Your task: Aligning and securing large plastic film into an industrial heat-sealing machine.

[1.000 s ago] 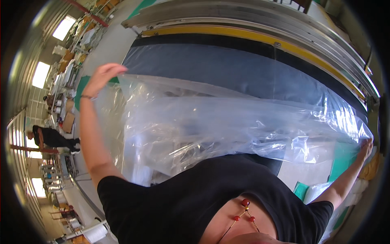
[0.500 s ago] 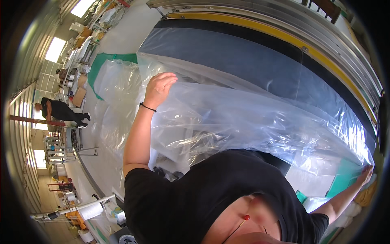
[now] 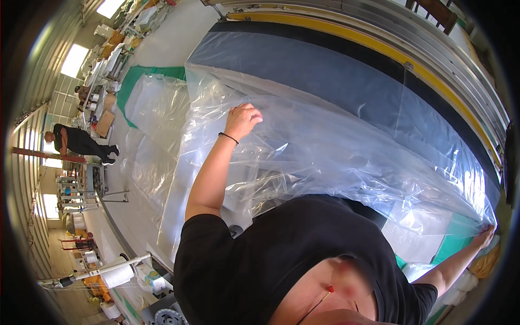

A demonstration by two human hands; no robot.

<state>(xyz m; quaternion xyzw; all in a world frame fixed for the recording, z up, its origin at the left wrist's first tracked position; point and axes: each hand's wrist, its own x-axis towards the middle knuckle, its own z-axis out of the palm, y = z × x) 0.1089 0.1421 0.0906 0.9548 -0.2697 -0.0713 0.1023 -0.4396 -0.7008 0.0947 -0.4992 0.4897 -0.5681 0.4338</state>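
A large sheet of clear plastic film (image 3: 336,157) drapes from the long machine bed across the space before me, wrinkled and shiny. Its surface is see-through, so several layers show at once. My left hand (image 3: 244,120), with a dark band at the wrist, is raised over the film with curled fingers pinching a fold of it. Out at the far right, my right hand (image 3: 485,236) grips the gathered lower corner of the same film. The fingertips of that hand are partly hidden by the plastic.
Beyond the film runs a bed with a grey-blue surface (image 3: 325,70), a yellow rail (image 3: 336,33) and metal bars. More film (image 3: 157,103) lies over green sheeting on the floor at left. A person in dark clothes (image 3: 81,143) stands farther left, near benches. A white thread spool (image 3: 116,273) sits lower left.
My left hand has moved right and slightly down, drawing film with it, so the film's left part now hangs beside my forearm. My right hand stays nearly in place.
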